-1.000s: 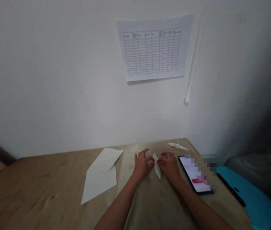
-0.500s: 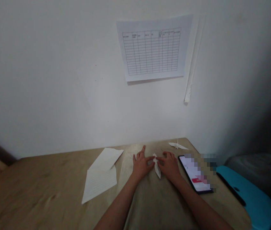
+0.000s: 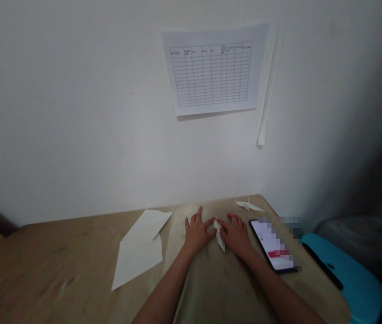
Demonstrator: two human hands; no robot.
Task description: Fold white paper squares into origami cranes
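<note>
A small piece of folded white paper [image 3: 220,242] lies on the brown table covering, its narrow end pointing toward me. From the left, my left hand [image 3: 195,231] has its thumb and index finger at the paper's upper part, with the other fingers spread on the table. My right hand [image 3: 237,231] meets it from the other side, thumb and index finger pressed on the paper and the remaining fingers curled. The fingertips hide part of the upper end. Beyond my right hand, near the wall, sits another folded white paper piece [image 3: 249,206] with pointed ends.
White paper sheets [image 3: 140,256] lie overlapping left of my hands. A phone [image 3: 272,247] with its screen lit rests to the right. Past the table's [image 3: 59,261] right edge is a blue object [image 3: 353,274]. A printed table sheet [image 3: 213,74] hangs on the wall.
The view has shifted slightly. Both hands stay at the folded paper, and its upper tip between the fingers looks narrower now.
</note>
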